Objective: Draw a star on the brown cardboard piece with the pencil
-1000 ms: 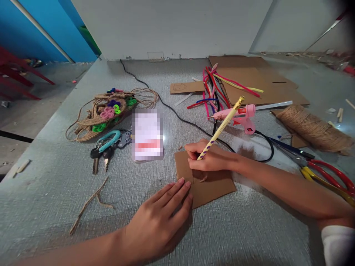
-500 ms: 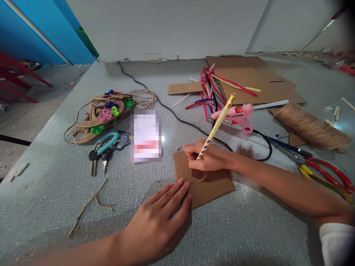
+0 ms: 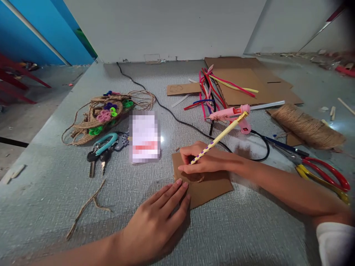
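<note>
My right hand (image 3: pixel 203 158) grips a yellow pencil (image 3: pixel 219 139) with purple dots and a gold eraser end, tilted up to the right. The hand rests over a small piece of brown cardboard (image 3: pixel 213 190); its fingers hide the pencil's point. Faint marks and a short twist of twine (image 3: pixel 200 179) show on the cardboard under the hand. Flat, with fingers stretched out, my left hand (image 3: pixel 163 212) lies with its fingertips on the cardboard's left edge, the palm over the table.
Left are a twine bundle with pipe-cleaner flowers (image 3: pixel 104 114), keys (image 3: pixel 97 159), a blurred white rectangle (image 3: pixel 144 136) and loose twine (image 3: pixel 85 208). Behind lie pipe cleaners (image 3: pixel 208 87) and cardboard sheets (image 3: pixel 241 85). Right are a pink glue gun (image 3: pixel 226 113), twine roll (image 3: pixel 309 125) and scissors (image 3: pixel 318 166).
The pencil has tipped lower toward the right, and my right hand has shifted slightly left on the cardboard. My left hand stays in place on the edge.
</note>
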Available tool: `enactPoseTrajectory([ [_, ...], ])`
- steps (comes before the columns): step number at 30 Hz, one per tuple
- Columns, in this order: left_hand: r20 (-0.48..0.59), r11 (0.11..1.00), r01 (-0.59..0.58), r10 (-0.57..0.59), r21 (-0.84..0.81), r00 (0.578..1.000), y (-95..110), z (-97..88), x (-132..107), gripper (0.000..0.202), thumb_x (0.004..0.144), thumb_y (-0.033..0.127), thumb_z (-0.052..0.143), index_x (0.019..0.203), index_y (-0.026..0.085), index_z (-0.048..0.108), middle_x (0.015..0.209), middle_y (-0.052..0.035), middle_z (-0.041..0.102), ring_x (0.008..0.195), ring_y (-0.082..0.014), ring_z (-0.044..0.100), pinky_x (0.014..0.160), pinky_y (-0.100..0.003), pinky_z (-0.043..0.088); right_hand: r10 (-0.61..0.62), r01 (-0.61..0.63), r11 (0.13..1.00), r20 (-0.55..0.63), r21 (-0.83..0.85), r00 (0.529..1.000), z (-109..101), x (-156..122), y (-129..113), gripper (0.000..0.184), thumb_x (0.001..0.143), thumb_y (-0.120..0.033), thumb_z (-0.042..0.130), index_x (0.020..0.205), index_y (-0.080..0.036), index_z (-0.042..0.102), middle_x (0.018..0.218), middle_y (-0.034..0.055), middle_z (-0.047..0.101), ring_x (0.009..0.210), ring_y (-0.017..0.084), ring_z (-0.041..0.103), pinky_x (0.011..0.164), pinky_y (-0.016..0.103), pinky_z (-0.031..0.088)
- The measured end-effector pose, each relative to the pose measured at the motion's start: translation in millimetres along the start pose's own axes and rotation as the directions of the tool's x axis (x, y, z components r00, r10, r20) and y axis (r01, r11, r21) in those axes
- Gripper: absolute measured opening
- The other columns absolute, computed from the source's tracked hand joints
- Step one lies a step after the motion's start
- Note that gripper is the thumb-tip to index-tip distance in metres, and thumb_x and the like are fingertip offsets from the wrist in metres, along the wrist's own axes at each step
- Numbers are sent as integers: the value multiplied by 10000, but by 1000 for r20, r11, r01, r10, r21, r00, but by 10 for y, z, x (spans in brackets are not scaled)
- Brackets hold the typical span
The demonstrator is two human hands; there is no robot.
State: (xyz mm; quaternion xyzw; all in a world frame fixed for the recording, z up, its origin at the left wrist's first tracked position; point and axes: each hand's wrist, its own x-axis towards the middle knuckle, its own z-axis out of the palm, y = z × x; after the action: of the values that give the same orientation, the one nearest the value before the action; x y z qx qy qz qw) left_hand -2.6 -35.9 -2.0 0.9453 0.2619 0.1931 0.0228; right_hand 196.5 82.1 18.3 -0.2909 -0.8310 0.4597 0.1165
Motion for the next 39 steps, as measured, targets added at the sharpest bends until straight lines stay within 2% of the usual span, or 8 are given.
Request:
enactPoseTrajectory([
  [7, 0, 1000, -23, 23, 19, 1000, -1, -1, 0, 330, 812, 95, 454, 1093, 45, 620, 1251, -211, 570, 1195, -316, 522, 882, -432, 548, -18, 19, 999, -57, 25, 998, 40, 21, 93, 297, 787, -378, 606, 623, -191, 444, 536, -62, 454, 501, 76, 389, 481, 236, 263],
  [11, 7, 1000, -19, 19, 20, 1000, 2, -12, 0, 336, 816, 102, 446, 1101, 47, 615, 1253, -205, 571, 1201, -309, 520, 893, -427, 543, -37, 38, 999, -70, 12, 997, 45, 19, 90, 267, 771, -345, 629, 642, -190, 454, 572, -56, 488, 523, 77, 413, 508, 233, 286],
  [16, -11, 1000, -1, 1, 20, 1000, -1, -14, 11, 320, 827, 113, 446, 1089, 62, 622, 1240, -193, 584, 1177, -298, 543, 875, -420, 554, -58, 57, 998, -51, -25, 997, 30, -5, 58, 280, 826, -383, 563, 649, -190, 466, 578, -38, 513, 522, 82, 421, 521, 238, 298],
  [22, 3, 999, -20, 20, 31, 1000, -1, -12, 2, 333, 825, 111, 435, 1098, 56, 616, 1239, -196, 584, 1189, -297, 533, 885, -418, 549, -101, 99, 993, -36, -61, 994, 31, 6, 84, 260, 826, -338, 560, 646, -179, 459, 563, -50, 488, 511, 72, 413, 524, 232, 280],
  [30, -10, 1000, -2, 2, 26, 1000, -1, -15, 4, 323, 831, 118, 437, 1090, 65, 622, 1226, -190, 594, 1174, -295, 545, 875, -415, 552, 18, -18, 999, 9, -36, 1000, -24, -12, -34, 251, 809, -258, 582, 608, -214, 439, 573, -33, 498, 544, 102, 411, 543, 262, 289],
  [39, -7, 1000, -10, 10, 28, 1000, 1, -5, 8, 318, 824, 104, 444, 1079, 54, 627, 1220, -200, 595, 1162, -300, 553, 871, -420, 553, 30, -29, 999, 31, -23, 999, -40, -2, -58, 266, 819, -276, 579, 616, -216, 418, 571, -41, 469, 544, 100, 397, 545, 263, 291],
])
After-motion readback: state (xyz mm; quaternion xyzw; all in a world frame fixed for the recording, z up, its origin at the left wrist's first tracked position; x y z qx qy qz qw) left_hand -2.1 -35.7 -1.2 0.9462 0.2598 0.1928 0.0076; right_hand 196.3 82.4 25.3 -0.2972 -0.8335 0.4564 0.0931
